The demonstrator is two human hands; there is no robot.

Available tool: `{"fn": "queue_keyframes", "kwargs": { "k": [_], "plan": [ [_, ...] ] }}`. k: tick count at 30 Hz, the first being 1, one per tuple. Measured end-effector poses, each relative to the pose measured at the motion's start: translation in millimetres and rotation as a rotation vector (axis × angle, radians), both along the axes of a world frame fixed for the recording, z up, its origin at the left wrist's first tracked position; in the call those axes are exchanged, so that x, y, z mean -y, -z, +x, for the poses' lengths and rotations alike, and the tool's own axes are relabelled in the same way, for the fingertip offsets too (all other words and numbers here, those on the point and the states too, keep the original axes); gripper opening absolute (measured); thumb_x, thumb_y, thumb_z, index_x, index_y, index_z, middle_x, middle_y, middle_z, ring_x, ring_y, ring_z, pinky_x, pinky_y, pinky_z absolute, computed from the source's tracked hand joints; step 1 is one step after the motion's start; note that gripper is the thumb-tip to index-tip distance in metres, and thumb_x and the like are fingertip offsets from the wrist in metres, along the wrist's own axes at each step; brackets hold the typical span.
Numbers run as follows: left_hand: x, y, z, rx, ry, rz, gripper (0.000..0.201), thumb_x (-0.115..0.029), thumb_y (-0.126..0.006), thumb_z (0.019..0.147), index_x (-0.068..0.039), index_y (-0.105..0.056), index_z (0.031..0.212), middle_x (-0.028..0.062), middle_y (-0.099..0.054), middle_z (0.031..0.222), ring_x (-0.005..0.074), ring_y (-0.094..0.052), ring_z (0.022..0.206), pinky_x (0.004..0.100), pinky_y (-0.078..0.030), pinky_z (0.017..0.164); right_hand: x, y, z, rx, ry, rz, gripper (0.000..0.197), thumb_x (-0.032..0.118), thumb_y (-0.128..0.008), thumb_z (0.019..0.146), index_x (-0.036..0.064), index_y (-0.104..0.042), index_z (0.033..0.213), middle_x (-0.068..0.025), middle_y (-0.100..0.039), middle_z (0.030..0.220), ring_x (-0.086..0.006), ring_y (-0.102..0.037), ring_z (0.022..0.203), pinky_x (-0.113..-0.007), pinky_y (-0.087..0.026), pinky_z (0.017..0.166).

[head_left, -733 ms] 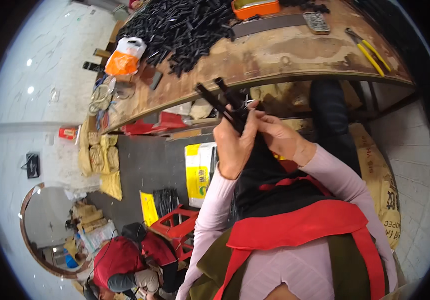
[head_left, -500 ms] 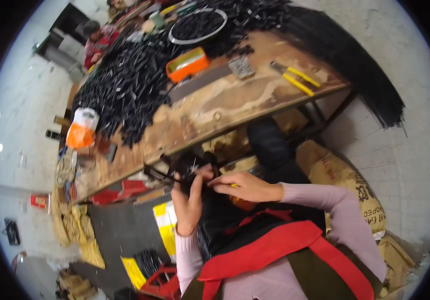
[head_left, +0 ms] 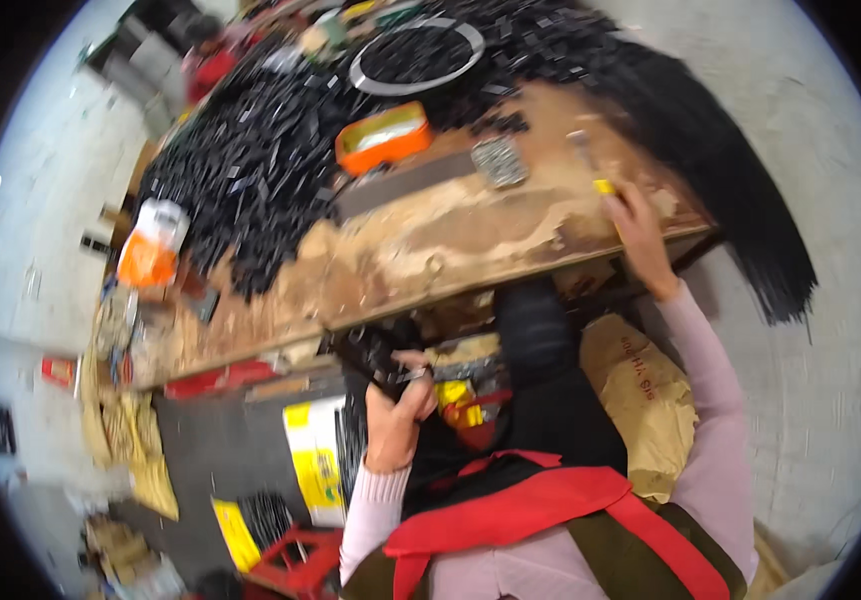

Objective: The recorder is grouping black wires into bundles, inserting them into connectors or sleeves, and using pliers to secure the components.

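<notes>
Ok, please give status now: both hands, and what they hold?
Left hand closed on bundle of black strips, below the bench edge. Right hand stretched to yellow-handled tool on wooden workbench; grip blurred. Nothing between them.

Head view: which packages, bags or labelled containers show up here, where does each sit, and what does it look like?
Orange tray: on the workbench, rectangular, orange rim, pale inside.
Plastic bag: bench's left end, white top, orange below.
Brown sack: under the bench on the right, tan, with dark print.
Yellow-and-white box: on the floor left of the left hand, upright panel.
Right hand: at the bench's edge by a yellow-handled tool.
</notes>
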State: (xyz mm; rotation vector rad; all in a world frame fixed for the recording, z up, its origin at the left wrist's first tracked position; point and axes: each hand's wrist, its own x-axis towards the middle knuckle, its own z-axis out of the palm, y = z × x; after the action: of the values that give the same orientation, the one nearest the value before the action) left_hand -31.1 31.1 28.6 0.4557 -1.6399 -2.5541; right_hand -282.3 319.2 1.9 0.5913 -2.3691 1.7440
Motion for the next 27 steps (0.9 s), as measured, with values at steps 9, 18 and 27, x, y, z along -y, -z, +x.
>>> {"fn": "queue_keyframes", "kwargs": {
  "k": [9, 18, 27],
  "plan": [
    [1.3, -3.6, -0.2, -0.16, 0.048, -0.008, 0.051, -0.031, -0.072, 0.09, 0.001, -0.056, 0.127, -0.0068, -0.045, 0.073, 0.0038, -0.039, 0.063, 0.02, -0.03, 0.057, 68.8, -65.7, 130.4, 0.242, -0.867, 0.344, 0.037, 0.008, -0.057, 0.094, -0.001, -0.052, 0.129, -0.0134, -0.064, 0.099, -0.0228, -0.065, 0.083, -0.034, -0.05, 0.076],
    [2.0, -5.0, 22.0, -0.193, 0.178, -0.019, 0.04, -0.029, -0.068, 0.094, 0.0, -0.06, 0.12, -0.0061, -0.05, 0.076, 0.0029, -0.038, 0.063, 0.0198, -0.029, 0.055, 94.4, -76.0, 164.1, 0.037, -0.848, 0.437, 0.039, 0.009, -0.061, 0.092, 0.0009, -0.051, 0.129, -0.0184, -0.061, 0.114, -0.0369, -0.059, 0.106, -0.041, -0.048, 0.089],
    [11.2, -12.3, 28.4, -0.22, 0.334, -0.101, 0.053, -0.034, -0.071, 0.091, 0.001, -0.058, 0.128, -0.0042, -0.061, 0.089, 0.0033, -0.048, 0.074, 0.0205, -0.042, 0.067, 92.2, -109.5, 160.4, 1.148, -1.173, 0.302, 0.038, 0.017, -0.075, 0.085, 0.0034, -0.05, 0.111, -0.0046, -0.06, 0.065, -0.0071, -0.062, 0.063, -0.026, -0.045, 0.052]
  ]
}}
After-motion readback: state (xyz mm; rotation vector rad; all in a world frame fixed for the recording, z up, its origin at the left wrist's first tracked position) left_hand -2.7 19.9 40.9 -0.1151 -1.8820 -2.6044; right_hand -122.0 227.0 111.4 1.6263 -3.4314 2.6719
